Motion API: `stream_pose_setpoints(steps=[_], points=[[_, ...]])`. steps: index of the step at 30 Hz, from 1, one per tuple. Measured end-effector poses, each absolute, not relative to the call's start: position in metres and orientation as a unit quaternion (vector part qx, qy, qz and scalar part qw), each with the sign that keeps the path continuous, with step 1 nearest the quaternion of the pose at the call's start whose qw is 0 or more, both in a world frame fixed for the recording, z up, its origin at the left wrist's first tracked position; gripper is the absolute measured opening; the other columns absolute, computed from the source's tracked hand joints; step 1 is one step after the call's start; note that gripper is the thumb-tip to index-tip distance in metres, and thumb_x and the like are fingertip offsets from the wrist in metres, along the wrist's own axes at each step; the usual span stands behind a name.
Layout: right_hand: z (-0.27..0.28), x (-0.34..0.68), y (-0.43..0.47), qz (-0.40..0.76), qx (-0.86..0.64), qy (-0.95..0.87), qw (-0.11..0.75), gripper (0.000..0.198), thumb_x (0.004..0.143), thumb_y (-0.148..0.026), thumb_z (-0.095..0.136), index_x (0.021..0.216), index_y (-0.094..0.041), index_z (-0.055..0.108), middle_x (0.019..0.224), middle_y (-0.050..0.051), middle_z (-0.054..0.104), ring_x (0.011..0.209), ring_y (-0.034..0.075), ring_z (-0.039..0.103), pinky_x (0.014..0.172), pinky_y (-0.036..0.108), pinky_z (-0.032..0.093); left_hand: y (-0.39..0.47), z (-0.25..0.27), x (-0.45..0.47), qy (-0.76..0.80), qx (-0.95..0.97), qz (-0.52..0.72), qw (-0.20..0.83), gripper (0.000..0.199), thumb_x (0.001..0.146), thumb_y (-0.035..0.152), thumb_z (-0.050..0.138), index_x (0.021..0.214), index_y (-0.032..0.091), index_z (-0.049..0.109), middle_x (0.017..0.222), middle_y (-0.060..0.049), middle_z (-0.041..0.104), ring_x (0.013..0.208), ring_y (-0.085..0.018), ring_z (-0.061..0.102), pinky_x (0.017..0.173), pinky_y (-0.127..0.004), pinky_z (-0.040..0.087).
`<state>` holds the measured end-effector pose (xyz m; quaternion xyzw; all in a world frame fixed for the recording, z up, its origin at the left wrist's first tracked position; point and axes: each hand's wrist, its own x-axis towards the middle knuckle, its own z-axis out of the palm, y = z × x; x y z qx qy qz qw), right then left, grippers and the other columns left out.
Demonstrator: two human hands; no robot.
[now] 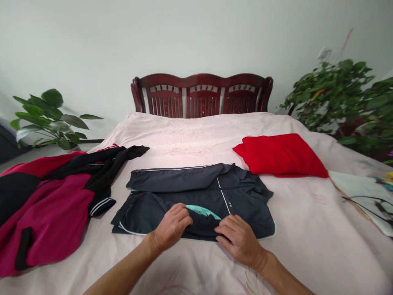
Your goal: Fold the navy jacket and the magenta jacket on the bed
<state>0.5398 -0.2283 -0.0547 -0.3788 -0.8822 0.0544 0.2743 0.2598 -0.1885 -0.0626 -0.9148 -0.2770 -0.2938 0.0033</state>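
A dark navy jacket (181,180) with white piping lies folded in front of me on the pale pink bedspread (307,229). Its near edge is in both my hands. My left hand (172,225) grips the cloth left of the middle, fingers curled over it. Farther right, my right hand (241,237) pinches the same edge beside the white stripe. Between the hands a strip of turquoise lining (202,212) shows where the fabric gapes. The fingertips are partly hidden in the cloth.
Magenta, red and black clothes (61,205) lie at the left. A folded red garment (284,155) rests at the back right, near glasses (380,207) on a pale booklet (356,186). A wooden headboard (202,96) stands behind, with plants (50,116) on both sides.
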Motion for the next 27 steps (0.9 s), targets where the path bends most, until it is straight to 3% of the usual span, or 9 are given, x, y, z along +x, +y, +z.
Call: stream_pose_setpoints(steps=[7, 10, 15, 21, 24, 27], points=[[-0.038, 0.527, -0.213, 0.134, -0.5, -0.804, 0.291, 0.026, 0.093, -0.016, 0.048, 0.105, -0.026, 0.07, 0.097, 0.004, 0.067, 0.092, 0.019, 0.06, 0.085, 0.033, 0.047, -0.197, -0.06, 0.263, -0.26, -0.913, -0.313, 0.015, 0.025, 0.084, 0.002, 0.041, 0.084, 0.021, 0.057, 0.073, -0.003, 0.058, 0.08, -0.018, 0.055, 0.078, -0.032, 0.048], [-0.032, 0.519, -0.206, 0.132, -0.478, -0.829, 0.258, 0.035, 0.09, -0.011, 0.047, 0.11, -0.029, 0.071, 0.103, 0.004, 0.066, 0.098, 0.02, 0.058, 0.089, 0.035, 0.046, -0.197, -0.061, 0.262, -0.246, -0.921, -0.301, -0.027, 0.026, 0.074, 0.001, 0.045, 0.088, 0.021, 0.054, 0.084, -0.004, 0.063, 0.086, -0.019, 0.057, 0.089, -0.037, 0.048], [-0.02, 0.51, -0.19, 0.132, -0.399, -0.891, 0.174, 0.052, 0.076, 0.002, 0.044, 0.107, -0.03, 0.071, 0.127, 0.002, 0.058, 0.117, 0.02, 0.049, 0.097, 0.034, 0.042, -0.196, -0.061, 0.261, -0.236, -0.928, -0.273, -0.088, 0.035, 0.066, 0.003, 0.048, 0.095, 0.022, 0.051, 0.097, -0.003, 0.068, 0.093, -0.017, 0.062, 0.112, -0.046, 0.034], [-0.006, 0.506, -0.154, 0.135, -0.338, -0.93, 0.055, 0.026, 0.069, -0.002, 0.052, 0.077, -0.021, 0.067, 0.101, 0.004, 0.064, 0.099, 0.02, 0.053, 0.084, 0.032, 0.041, -0.189, -0.054, 0.265, -0.273, -0.926, -0.245, -0.089, 0.042, 0.062, 0.006, 0.049, 0.099, 0.023, 0.056, 0.081, 0.001, 0.066, 0.08, -0.016, 0.064, 0.117, -0.048, 0.027], [-0.008, 0.511, -0.136, 0.136, -0.358, -0.922, 0.066, 0.025, 0.066, -0.002, 0.05, 0.073, -0.02, 0.065, 0.094, 0.004, 0.064, 0.093, 0.019, 0.054, 0.083, 0.032, 0.039, -0.184, -0.043, 0.27, -0.335, -0.907, -0.226, -0.116, 0.048, 0.069, 0.011, 0.053, 0.116, 0.023, 0.056, 0.088, 0.0, 0.07, 0.086, -0.017, 0.067, 0.119, -0.047, 0.025], [-0.017, 0.518, -0.124, 0.216, -0.385, -0.889, 0.12, 0.029, 0.061, -0.002, 0.045, 0.073, -0.02, 0.065, 0.094, 0.003, 0.065, 0.091, 0.018, 0.056, 0.084, 0.03, 0.041, -0.177, -0.03, 0.277, -0.42, -0.874, -0.188, -0.16, 0.053, 0.077, 0.029, 0.064, 0.129, 0.023, 0.053, 0.09, -0.001, 0.073, 0.091, -0.02, 0.069, 0.117, -0.046, 0.027]])
